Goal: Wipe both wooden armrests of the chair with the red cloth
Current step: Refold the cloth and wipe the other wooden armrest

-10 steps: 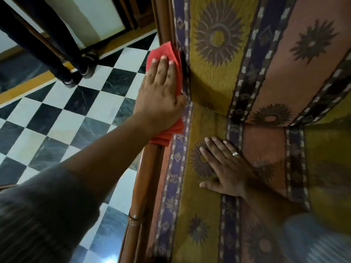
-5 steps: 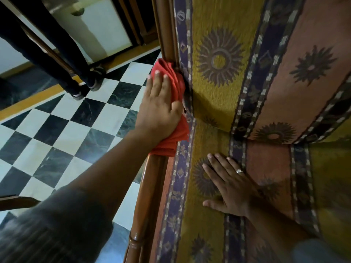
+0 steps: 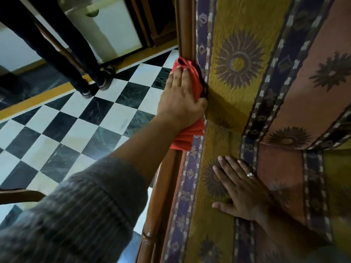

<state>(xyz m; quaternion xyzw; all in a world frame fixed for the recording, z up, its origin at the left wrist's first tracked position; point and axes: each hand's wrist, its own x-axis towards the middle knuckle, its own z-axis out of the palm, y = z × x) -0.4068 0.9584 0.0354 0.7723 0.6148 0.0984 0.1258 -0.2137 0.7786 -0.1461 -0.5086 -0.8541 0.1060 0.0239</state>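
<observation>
At the far left, the checkered floor (image 3: pixel 62 130) lies open beside the chair, its black and white tiles bare from the bottom edge up to a yellow border strip (image 3: pixel 38 99). Two dark legs in striped shoes (image 3: pixel 103 80) stand on that border near the floor's top edge, well apart from the chair. A curved wooden piece (image 3: pixel 20 194) enters at the left edge; what it belongs to cannot be told.

A grey ribbed sleeve (image 3: pixel 76 211) runs from the bottom-left corner up to the left hand (image 3: pixel 180 99), which presses the red cloth (image 3: pixel 191 86) onto the wooden armrest (image 3: pixel 161 194). Its fingers lie close together and flat along the cloth, with the thumb tucked at the cushion side. The cloth wraps the rail, bunched ahead of the fingertips and trailing in folds behind the wrist, so its long axis follows the armrest, which runs from the bottom edge to the top. The rail is bare both above and below the cloth.

Just right of the armrest, the patterned seat cushion (image 3: pixel 209 234) touches its inner edge. The right hand (image 3: pixel 241 190) rests flat on the cushion near that edge, fingers spread and pointing towards the backrest (image 3: pixel 247 35), holding nothing, a ring (image 3: pixel 250 175) on one finger.
</observation>
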